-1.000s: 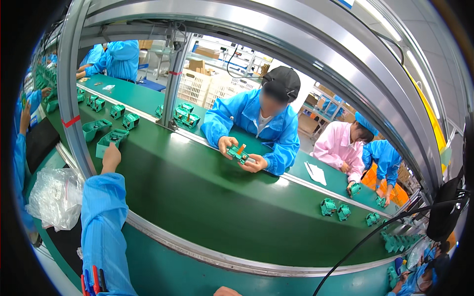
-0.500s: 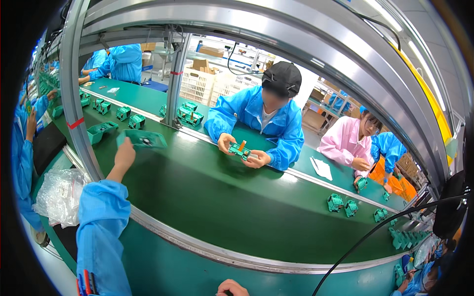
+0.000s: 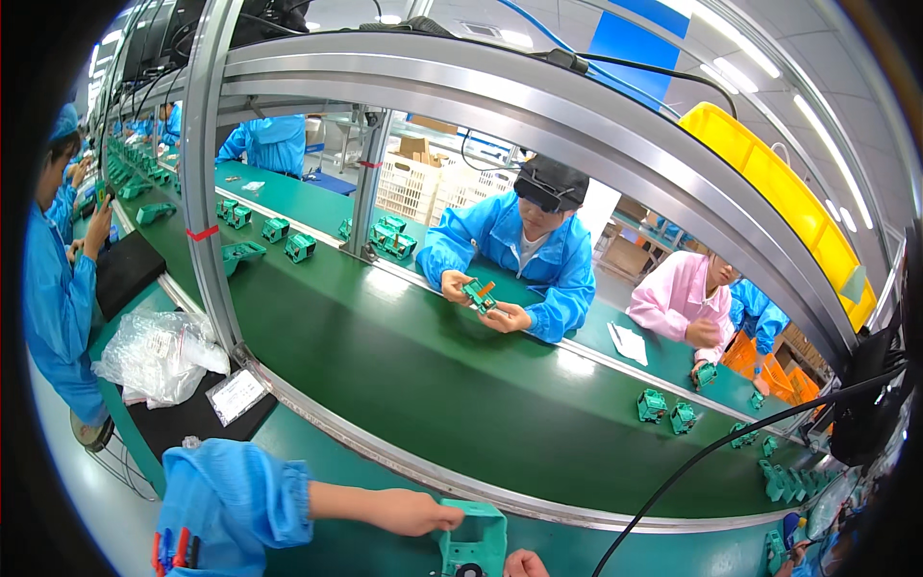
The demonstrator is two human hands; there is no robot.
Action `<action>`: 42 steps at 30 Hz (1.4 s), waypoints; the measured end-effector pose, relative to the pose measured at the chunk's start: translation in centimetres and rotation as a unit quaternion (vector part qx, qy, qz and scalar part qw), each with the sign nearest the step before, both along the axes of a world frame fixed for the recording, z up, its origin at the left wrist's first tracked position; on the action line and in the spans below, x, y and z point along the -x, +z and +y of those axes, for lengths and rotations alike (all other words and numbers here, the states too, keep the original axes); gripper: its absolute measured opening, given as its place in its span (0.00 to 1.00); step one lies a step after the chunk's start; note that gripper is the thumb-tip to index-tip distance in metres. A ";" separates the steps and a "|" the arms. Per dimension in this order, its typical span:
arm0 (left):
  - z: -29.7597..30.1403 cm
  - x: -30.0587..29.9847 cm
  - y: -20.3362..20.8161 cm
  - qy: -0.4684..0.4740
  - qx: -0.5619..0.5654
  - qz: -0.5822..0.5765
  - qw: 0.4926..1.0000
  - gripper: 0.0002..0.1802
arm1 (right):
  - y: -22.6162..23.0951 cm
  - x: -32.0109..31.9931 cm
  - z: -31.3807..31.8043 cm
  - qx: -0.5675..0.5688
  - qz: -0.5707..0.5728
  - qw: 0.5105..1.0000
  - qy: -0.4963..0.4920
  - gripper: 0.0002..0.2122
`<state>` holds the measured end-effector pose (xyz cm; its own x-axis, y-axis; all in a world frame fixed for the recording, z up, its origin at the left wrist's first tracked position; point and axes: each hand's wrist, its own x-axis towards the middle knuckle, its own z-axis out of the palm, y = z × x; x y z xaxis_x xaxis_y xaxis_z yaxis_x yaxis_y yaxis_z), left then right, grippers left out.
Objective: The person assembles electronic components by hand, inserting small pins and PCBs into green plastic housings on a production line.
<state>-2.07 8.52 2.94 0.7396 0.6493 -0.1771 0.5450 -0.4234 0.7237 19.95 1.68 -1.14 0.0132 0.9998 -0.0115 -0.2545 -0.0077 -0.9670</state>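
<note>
My left hand (image 3: 421, 513) grips the upper left edge of a green plastic housing (image 3: 492, 527), a box-like frame with an opening through it. The housing is over the near worktop, and a round black part (image 3: 469, 570) shows at its bottom, cut by the lower picture edge. Close beside the housing's right side is my right hand (image 3: 525, 564), only partly in view. Its visible fingers are curled; what they hold, if anything, is hidden, and I cannot tell whether they touch the housing.
Beyond the worktop runs a dark green conveyor (image 3: 404, 385) with green housings (image 3: 652, 405) on it. Across it, a co-worker (image 3: 524, 240) handles a green assembly (image 3: 479, 295). A metal post (image 3: 213, 192) stands left, near clear plastic bags (image 3: 163, 356). A black cable (image 3: 692, 481) hangs at right.
My left hand has brought the green housing from above the conveyor at left down to the near worktop, beside my right hand. The view has shifted, showing more of the ceiling.
</note>
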 end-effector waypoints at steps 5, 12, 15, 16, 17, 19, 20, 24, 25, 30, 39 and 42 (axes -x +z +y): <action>-0.1 -2.3 -0.7 -0.059 -0.122 0.045 0.990 0.20 | -0.5 -1.7 -1.4 0.010 -0.010 0.999 -0.038 0.04; -9.7 -4.1 -1.5 0.008 -0.192 0.024 0.981 0.27 | 0.3 -6.0 2.3 -0.216 -0.361 0.907 -0.019 0.06; -12.4 -5.4 -3.8 0.008 -0.262 0.019 0.965 0.26 | 4.2 -4.6 4.4 -0.298 -0.536 0.789 0.029 0.04; -13.2 -5.8 -4.4 0.032 -0.322 0.011 0.946 0.24 | 4.8 -4.2 5.1 -0.304 -0.570 0.761 0.057 0.04; -13.6 -5.8 -5.0 0.050 -0.382 -0.007 0.923 0.22 | 5.3 -3.7 5.6 -0.314 -0.582 0.746 0.080 0.04; -13.8 -5.7 -5.6 0.059 -0.388 0.003 0.920 0.20 | 6.0 -2.7 6.3 -0.321 -0.604 0.716 0.140 0.04; -13.9 -5.7 -5.7 0.055 -0.386 0.010 0.921 0.20 | 6.2 -2.4 6.2 -0.321 -0.610 0.703 0.174 0.04; -13.8 -6.1 -5.9 0.035 -0.373 -0.009 0.927 0.19 | 5.5 -1.9 5.3 -0.268 -0.660 0.661 0.238 0.03; -14.0 -6.1 -6.1 0.043 -0.379 -0.010 0.924 0.19 | 5.2 -1.8 5.1 -0.267 -0.661 0.657 0.244 0.03; -14.3 -6.1 -6.2 0.058 -0.388 -0.018 0.920 0.19 | 5.1 -1.2 4.5 -0.265 -0.681 0.640 0.237 0.03; -14.1 -5.9 -5.9 0.070 -0.392 -0.018 0.917 0.16 | 5.2 0.1 4.7 -0.251 -0.711 0.621 0.217 0.04; -13.9 -6.0 -5.8 0.058 -0.379 -0.011 0.924 0.14 | 5.3 0.4 5.2 -0.228 -0.716 0.624 0.214 0.05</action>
<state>3.93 -5.40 -2.89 0.6561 0.6555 0.3739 0.6069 -0.7528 0.2548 19.58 6.83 4.13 -0.5858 0.8104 -0.0081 0.8045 0.5803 -0.1269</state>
